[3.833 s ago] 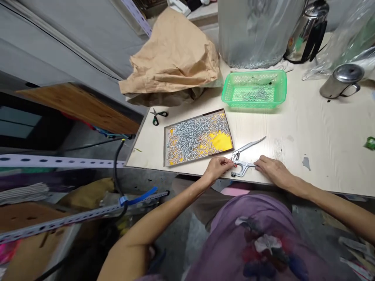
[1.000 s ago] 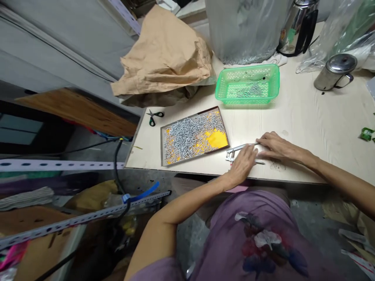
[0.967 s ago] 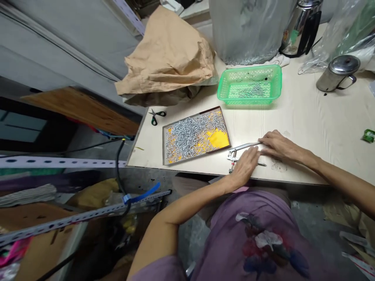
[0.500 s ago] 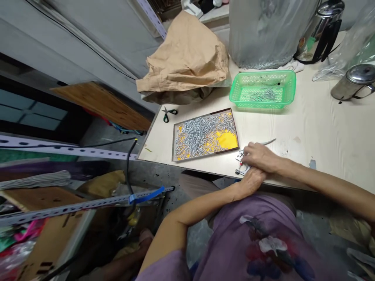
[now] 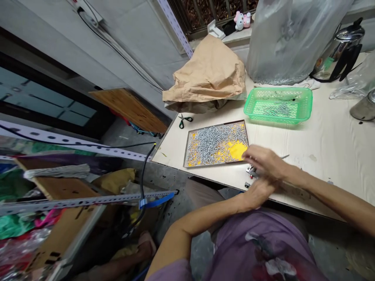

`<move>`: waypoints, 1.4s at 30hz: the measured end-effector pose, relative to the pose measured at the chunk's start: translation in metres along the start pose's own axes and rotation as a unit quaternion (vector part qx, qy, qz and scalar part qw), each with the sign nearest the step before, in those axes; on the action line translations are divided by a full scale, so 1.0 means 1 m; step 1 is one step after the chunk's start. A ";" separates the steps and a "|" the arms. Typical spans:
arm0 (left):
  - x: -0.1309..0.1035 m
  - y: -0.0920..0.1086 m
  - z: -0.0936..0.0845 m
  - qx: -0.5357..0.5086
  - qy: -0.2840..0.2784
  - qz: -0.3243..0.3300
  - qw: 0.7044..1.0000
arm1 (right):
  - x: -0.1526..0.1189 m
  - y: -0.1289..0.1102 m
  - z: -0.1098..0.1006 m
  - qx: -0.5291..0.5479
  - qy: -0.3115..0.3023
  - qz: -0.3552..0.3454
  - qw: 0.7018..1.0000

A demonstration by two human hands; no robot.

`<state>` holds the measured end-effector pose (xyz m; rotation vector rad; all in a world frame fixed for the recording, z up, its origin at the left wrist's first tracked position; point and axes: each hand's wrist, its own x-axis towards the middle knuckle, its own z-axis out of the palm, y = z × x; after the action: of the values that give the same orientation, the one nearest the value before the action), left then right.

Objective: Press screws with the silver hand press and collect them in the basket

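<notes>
Grey walls (image 5: 131,39) are rising behind a pale bench (image 5: 328,144). A metal hand tool (image 5: 251,170) is lying on the bench just beside the near right corner of a shallow yellow-floored tray (image 5: 238,150), its middle hidden by the person's hands. To the tray's right, the left hand (image 5: 262,191) is resting low against the tool, mostly covered; whether its grip is closing around a handle is not clear. Crossing above it, the right hand (image 5: 268,160) is pointing bent, blurred fingers toward the tray's right edge; what that grip is holding, if anything, cannot be made out. Small silvery metal pieces (image 5: 209,140) are covering most of the tray's floor. Scissors (image 5: 184,119) are lying near its far left corner. Beyond the tray, brown paper (image 5: 211,74) is sitting crumpled, and to the far right a green basket (image 5: 275,119) is holding more pieces, with a steel kettle (image 5: 328,64) standing farther off.
</notes>
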<state>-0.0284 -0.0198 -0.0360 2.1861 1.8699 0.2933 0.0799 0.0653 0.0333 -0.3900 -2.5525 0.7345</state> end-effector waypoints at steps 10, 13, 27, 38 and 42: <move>0.038 -0.089 -0.053 0.146 0.054 -0.160 0.975 | 0.015 0.066 -0.102 -0.149 0.264 0.112 0.946; 0.040 -0.097 -0.050 0.156 0.027 -0.130 0.979 | -0.013 0.044 -0.085 -0.136 0.221 0.108 0.960; -0.024 -0.022 -0.052 -0.382 -0.087 -0.255 0.884 | -0.123 -0.013 0.024 -0.107 -0.098 0.187 0.972; -0.037 -0.019 -0.035 -0.359 -0.093 -0.298 0.880 | -0.122 -0.019 0.026 -0.133 -0.096 0.184 0.969; -0.032 -0.018 -0.038 -0.309 -0.119 -0.290 0.898 | -0.121 -0.020 0.025 -0.126 -0.100 0.184 0.970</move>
<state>-0.0618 -0.0467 -0.0047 1.1410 1.8491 0.4037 0.1684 -0.0081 -0.0166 -0.9379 -2.8094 0.5983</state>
